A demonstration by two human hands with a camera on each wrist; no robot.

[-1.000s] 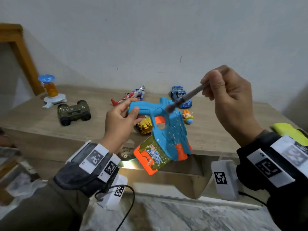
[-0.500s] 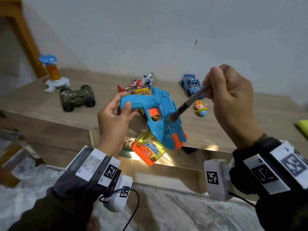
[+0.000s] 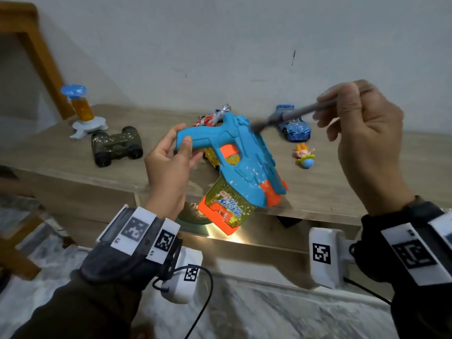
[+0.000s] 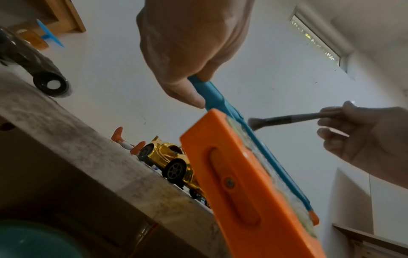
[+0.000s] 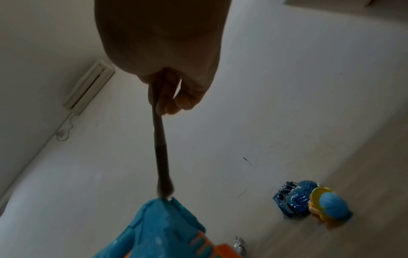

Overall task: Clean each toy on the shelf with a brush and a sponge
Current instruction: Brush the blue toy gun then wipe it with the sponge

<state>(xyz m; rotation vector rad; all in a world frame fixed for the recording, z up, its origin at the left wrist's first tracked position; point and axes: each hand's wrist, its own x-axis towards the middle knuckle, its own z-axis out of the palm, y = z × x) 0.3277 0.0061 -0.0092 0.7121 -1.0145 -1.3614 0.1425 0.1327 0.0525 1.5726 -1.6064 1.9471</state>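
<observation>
So the brush [image 3: 291,115] has slid up from the middle of the blue water gun [image 3: 244,152] to its top rear edge, bristles touching there now. Right hand [image 3: 367,143] pinches the brush handle, fingers curled round it. Left hand [image 3: 168,162] grips the gun's handle, holding it above the front edge of the shelf [image 3: 61,162], white specks all over it. Gold car [image 4: 167,160], blue car [image 3: 293,128] and binoculars [image 3: 116,145] sit on the shelf behind.

The water gun's [image 3: 244,165] yellow-green tank label reads "NERF Super Soaker".
</observation>
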